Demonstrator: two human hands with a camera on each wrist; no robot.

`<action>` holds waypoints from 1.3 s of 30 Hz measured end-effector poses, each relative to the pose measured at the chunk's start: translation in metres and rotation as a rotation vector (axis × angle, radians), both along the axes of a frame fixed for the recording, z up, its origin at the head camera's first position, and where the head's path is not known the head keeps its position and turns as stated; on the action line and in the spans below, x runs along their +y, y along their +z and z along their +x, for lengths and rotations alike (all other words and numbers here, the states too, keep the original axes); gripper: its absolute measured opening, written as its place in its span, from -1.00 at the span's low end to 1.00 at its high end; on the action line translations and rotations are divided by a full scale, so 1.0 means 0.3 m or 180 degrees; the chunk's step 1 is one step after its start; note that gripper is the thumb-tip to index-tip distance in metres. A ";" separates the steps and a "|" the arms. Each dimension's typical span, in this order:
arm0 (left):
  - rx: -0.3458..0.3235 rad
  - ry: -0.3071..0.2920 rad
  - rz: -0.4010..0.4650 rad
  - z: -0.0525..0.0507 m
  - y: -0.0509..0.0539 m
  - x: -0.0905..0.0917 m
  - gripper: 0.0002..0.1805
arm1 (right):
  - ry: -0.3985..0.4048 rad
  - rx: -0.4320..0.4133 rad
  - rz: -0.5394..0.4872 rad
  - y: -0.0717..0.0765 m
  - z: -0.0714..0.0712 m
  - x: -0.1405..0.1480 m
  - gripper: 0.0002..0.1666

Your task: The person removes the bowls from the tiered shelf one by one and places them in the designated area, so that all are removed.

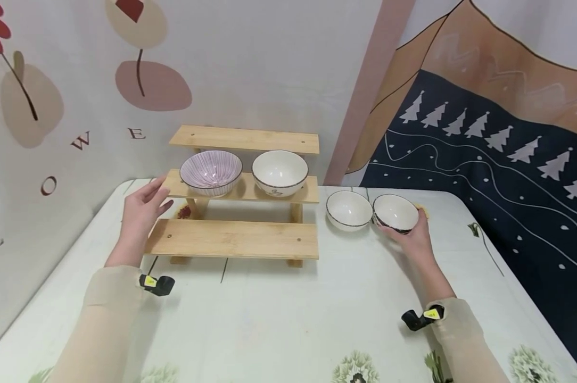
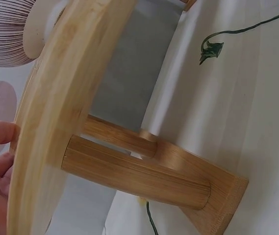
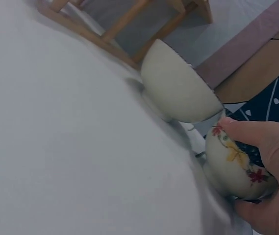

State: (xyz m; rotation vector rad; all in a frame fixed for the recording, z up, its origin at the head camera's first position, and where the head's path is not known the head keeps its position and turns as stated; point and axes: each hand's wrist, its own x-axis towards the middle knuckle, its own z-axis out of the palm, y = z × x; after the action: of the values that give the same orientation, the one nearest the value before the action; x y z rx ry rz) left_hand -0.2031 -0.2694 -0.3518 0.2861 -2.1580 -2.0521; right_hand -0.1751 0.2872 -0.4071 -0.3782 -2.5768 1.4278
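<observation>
My right hand (image 1: pixel 415 236) grips a small white bowl (image 1: pixel 395 211) with a dark rim, at the right of the table. The right wrist view shows red and yellow flowers on this bowl (image 3: pixel 235 159), with the thumb at its rim. Just left of it, almost touching, sits another white bowl (image 1: pixel 348 210). My left hand (image 1: pixel 142 210) is at the left end of a tiered wooden rack's middle board (image 1: pixel 245 190), fingertips at its edge. On that board stand a purple-striped bowl (image 1: pixel 212 173) and a white bowl (image 1: pixel 280 173).
The rack's lower board (image 1: pixel 236 239) and top board (image 1: pixel 245 139) have nothing on them. A flower-printed cloth (image 1: pixel 269 319) covers the table. Behind hang a pale printed curtain (image 1: pixel 269 64) and a dark one with trees (image 1: pixel 461 159).
</observation>
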 end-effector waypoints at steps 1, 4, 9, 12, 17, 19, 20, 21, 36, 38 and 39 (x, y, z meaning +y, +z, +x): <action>-0.0005 0.0001 -0.0018 0.000 -0.001 0.001 -0.35 | 0.0049 -0.0020 0.0013 0.005 0.005 0.007 0.30; 0.0008 0.0008 0.0000 -0.001 -0.002 0.001 -0.35 | 0.0200 -0.0099 0.0008 0.020 0.019 0.030 0.27; 0.0029 0.0024 0.0032 -0.002 -0.004 -0.002 -0.36 | 0.0361 -0.0207 -0.0073 0.032 0.038 0.058 0.22; 0.0034 0.0023 0.0017 -0.001 -0.003 -0.002 -0.35 | 0.0355 -0.0215 0.0000 0.037 0.046 0.069 0.17; 0.0062 0.0000 0.0071 -0.001 -0.003 -0.001 -0.35 | 0.0238 -0.0254 0.0049 0.045 0.058 0.077 0.14; 0.0068 -0.0001 0.0070 -0.001 -0.003 -0.001 -0.35 | 0.0202 -0.0279 0.0042 0.047 0.060 0.078 0.15; 0.0065 0.0002 0.0064 -0.001 -0.002 -0.001 -0.35 | 0.0189 -0.0285 0.0039 0.048 0.060 0.078 0.14; 0.0063 0.0004 0.0066 0.000 -0.002 -0.001 -0.35 | 0.0174 -0.0288 0.0048 0.048 0.061 0.080 0.13; -0.0008 0.0004 0.0039 -0.002 0.000 -0.004 -0.36 | 0.0049 -0.0049 0.0308 0.067 0.099 0.119 -0.26; -0.0038 0.0005 0.0001 -0.002 0.000 -0.004 -0.36 | 0.0019 -0.0007 0.0359 0.069 0.104 0.124 -0.31; -0.0049 0.0003 -0.0008 -0.003 0.000 -0.003 -0.36 | 0.0000 0.0009 0.0383 0.070 0.105 0.126 -0.32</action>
State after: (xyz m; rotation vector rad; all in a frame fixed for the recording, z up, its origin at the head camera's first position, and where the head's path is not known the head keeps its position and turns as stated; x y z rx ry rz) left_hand -0.2039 -0.2705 -0.3519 0.3037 -2.1685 -2.0534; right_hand -0.1435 0.3251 -0.3863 -0.3581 -2.6440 1.2645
